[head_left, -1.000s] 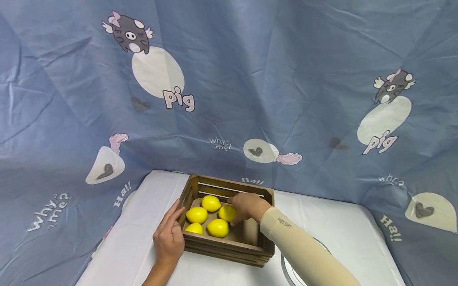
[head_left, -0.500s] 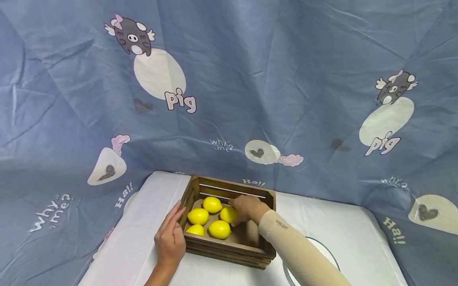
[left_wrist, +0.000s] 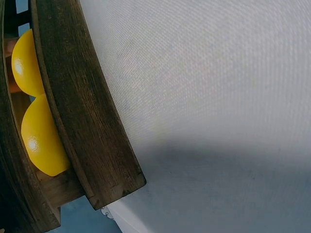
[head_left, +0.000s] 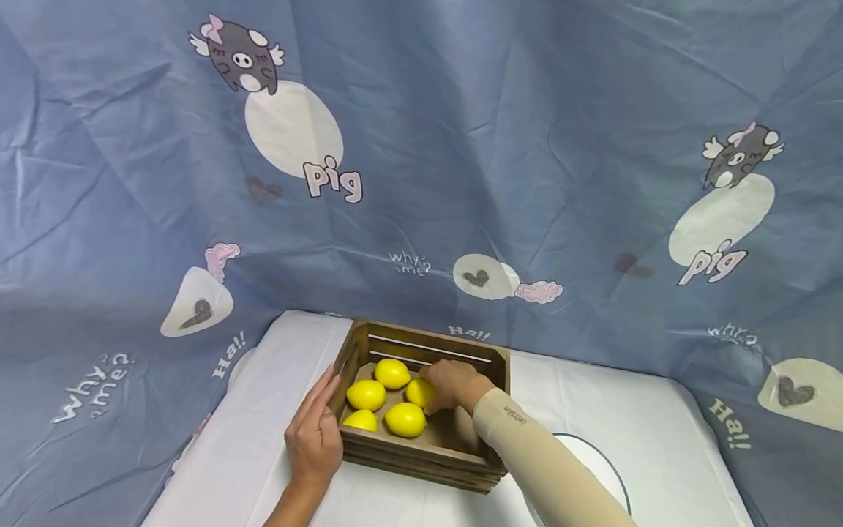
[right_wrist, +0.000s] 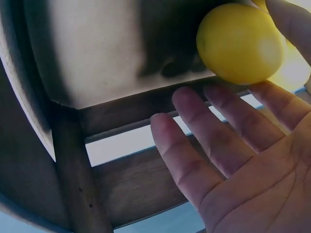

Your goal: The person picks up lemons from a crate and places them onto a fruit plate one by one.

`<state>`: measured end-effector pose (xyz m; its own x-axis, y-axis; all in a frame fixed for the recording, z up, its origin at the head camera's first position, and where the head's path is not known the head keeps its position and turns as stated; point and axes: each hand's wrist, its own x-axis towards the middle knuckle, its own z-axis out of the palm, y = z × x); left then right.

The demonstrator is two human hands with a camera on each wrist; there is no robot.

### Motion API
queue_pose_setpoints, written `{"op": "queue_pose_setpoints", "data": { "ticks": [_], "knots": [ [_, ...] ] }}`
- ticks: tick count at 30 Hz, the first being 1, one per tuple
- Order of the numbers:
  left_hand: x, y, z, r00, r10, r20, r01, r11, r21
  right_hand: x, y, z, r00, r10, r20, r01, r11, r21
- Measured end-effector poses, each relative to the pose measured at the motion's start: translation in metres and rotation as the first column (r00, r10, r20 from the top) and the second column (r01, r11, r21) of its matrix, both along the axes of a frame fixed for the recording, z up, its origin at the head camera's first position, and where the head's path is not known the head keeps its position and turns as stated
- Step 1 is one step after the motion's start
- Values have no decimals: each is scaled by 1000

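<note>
Wooden crate (head_left: 421, 454), dark-stained slats with rough grain and gaps between the boards, sits on the desk (head_left: 626, 410) under a white, fine-woven cloth. Five lemons inside, smooth, glossy, oval, bright yellow, clustered in the crate's left half.

Right hand (head_left: 450, 383), arm in a beige sleeve (head_left: 527, 457), is down inside the crate. Its fingers (right_wrist: 214, 141) are relaxed and only loosely bent, cupped over the lemon (head_left: 418, 391) nearest the crate's centre; in the right wrist view the fingertips lie against that lemon's skin without closing round it. Back slats stand just beyond the fingers.

Left hand (head_left: 315, 436) lies flat and released, fingers straight, pressed along the outside of the crate's left wall at about 9 o'clock from the lemons.

Other lemons: one (head_left: 392, 373) at 11 o'clock from the touched one, one (head_left: 366, 394) at 9 o'clock, one (head_left: 405, 419) at 7 o'clock, one (head_left: 360, 421) in the near-left corner.

A round white plate with a dark rim (head_left: 609, 457) lies at 4 o'clock from the crate, partly hidden by the sleeve. A blue cartoon-pig sheet (head_left: 527, 146), creased, hangs behind and around the desk.
</note>
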<state>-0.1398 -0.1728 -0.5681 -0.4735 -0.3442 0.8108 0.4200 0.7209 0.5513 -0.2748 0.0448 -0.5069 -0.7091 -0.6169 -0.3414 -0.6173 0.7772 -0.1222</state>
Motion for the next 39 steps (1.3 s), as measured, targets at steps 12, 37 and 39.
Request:
{"op": "queue_pose_setpoints", "data": {
  "ticks": [12, 37, 39],
  "knots": [
    [2, 0, 1, 1000, 3, 4, -3, 1000, -1, 4, -4, 2, 999, 3, -34, -2, 1000, 21],
    [1, -1, 1, 1000, -2, 11, 2, 1000, 6, 9, -9, -3, 1000, -29, -5, 29, 998, 63],
    [1, -1, 0, 1000, -2, 10, 2, 1000, 6, 9, -10, -3, 1000, -28, -2, 28, 998, 62]
  ]
}}
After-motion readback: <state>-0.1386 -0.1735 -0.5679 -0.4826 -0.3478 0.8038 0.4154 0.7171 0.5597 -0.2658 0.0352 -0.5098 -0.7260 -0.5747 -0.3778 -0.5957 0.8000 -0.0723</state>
